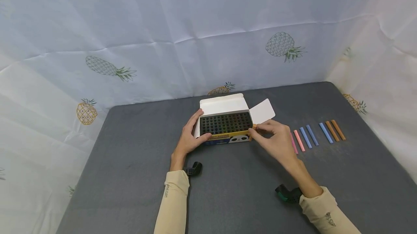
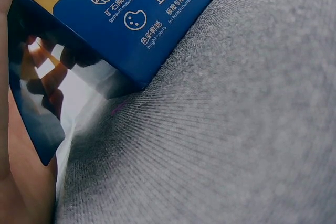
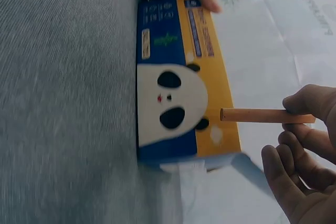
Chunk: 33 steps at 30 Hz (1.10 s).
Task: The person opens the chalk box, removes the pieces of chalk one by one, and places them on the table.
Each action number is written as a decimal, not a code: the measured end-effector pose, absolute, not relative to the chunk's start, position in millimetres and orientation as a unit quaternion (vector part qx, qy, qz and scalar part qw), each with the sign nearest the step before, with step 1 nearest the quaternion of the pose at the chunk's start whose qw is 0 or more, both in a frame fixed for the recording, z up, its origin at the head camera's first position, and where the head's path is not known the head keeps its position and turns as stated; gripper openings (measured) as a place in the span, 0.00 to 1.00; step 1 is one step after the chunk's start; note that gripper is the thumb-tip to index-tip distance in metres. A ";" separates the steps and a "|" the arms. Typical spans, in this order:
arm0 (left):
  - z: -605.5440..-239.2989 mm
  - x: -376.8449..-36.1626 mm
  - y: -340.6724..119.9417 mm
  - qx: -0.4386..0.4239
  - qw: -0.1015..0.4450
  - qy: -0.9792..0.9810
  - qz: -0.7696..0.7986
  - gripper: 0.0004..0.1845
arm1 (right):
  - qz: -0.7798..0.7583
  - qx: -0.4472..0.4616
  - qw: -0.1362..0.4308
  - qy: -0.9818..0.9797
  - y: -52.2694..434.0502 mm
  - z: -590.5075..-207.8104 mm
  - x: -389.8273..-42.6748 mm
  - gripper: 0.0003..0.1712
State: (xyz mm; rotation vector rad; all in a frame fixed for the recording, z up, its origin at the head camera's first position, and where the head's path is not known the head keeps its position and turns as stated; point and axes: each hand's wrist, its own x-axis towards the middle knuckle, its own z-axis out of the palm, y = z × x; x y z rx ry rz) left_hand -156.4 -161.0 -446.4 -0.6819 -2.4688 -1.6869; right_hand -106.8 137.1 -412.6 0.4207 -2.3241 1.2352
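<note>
An open chalk box with a blue and yellow panda front stands on the grey table, its white flaps folded back. Inside is a dark grid of chalk ends. My left hand grips the box's left end, thumb on the front; the box's blue side fills the left wrist view. My right hand pinches an orange chalk stick at the box's right front corner, its tip close to the yellow front edge.
Several loose chalk sticks lie in a row to the right: pink, blue and orange-brown. The grey table is ringed by a white pineapple-print cloth backdrop on three sides.
</note>
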 end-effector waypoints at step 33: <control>-448.1 -155.4 -160.7 -0.224 0.041 -0.806 -0.546 0.44 | 0.408 0.024 0.319 -0.855 256.7 -420.4 -94.7 0.07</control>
